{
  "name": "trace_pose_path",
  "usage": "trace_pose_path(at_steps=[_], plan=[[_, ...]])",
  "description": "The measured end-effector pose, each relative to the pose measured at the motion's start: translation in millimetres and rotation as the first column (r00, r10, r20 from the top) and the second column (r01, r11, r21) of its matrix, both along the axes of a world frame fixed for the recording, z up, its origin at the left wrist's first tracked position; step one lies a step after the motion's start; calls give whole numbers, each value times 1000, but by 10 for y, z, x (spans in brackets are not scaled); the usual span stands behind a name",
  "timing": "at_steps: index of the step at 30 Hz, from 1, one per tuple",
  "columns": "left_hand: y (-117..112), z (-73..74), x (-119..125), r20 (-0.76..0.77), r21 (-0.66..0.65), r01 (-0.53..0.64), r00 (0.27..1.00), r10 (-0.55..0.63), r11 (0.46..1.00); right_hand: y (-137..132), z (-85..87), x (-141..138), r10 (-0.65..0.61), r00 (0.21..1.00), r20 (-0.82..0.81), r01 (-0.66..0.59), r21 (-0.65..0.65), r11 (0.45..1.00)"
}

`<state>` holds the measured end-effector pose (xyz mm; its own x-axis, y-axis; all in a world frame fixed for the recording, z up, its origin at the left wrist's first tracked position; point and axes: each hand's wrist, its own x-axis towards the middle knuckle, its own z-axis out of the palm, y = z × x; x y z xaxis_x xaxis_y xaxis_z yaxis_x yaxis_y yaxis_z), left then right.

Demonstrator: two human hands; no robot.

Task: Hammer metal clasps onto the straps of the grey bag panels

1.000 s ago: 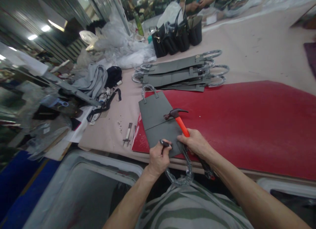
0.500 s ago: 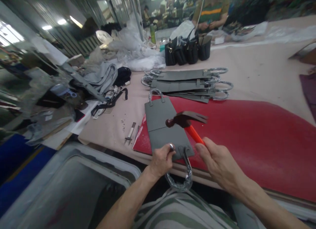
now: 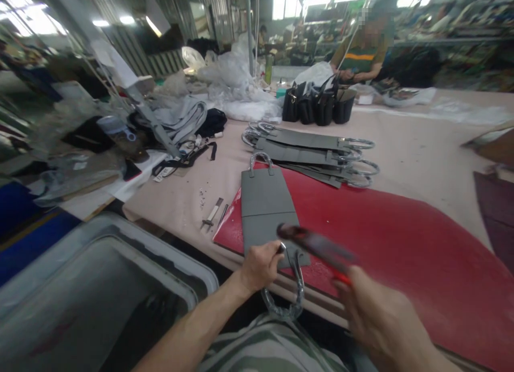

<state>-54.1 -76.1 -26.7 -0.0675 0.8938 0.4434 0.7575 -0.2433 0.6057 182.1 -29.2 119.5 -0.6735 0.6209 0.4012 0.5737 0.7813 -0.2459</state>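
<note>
A grey bag panel with a plastic-wrapped handle at each end lies over the left part of a red board. My left hand is closed at the panel's near end around a short metal punch, whose shiny top shows above the fingers. The near handle hangs over the table's edge beside that hand. My right hand grips the orange-red handle of a claw hammer. The hammer is smeared by motion, its head above and right of the punch. What lies under the punch is hidden by my fingers.
More grey panels with wrapped handles are stacked behind the board. Black bags stand farther back, near another person. A caliper-like tool and a thin rod lie left. A grey plastic tub stands at lower left.
The hammer has swung lower and closer to me, its head now nearer the punch. My left hand keeps hold of the punch at the panel's near end. The camera view has tilted up.
</note>
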Motion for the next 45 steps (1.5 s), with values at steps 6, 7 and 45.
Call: trace_pose_path(at_steps=[6, 7, 45], plan=[[5, 18, -6, 10, 14, -8, 1000, 8, 1000, -19, 34, -85, -21, 993, -117, 19, -13, 1000], [2, 25, -7, 11, 13, -10, 1000, 10, 1000, -28, 38, -84, -26, 990, -139, 23, -25, 999], [119, 391, -2195, -455, -470, -747, 661, 597, 469, 34, -1331, -512, -123, 990, 65, 129, -102, 986]])
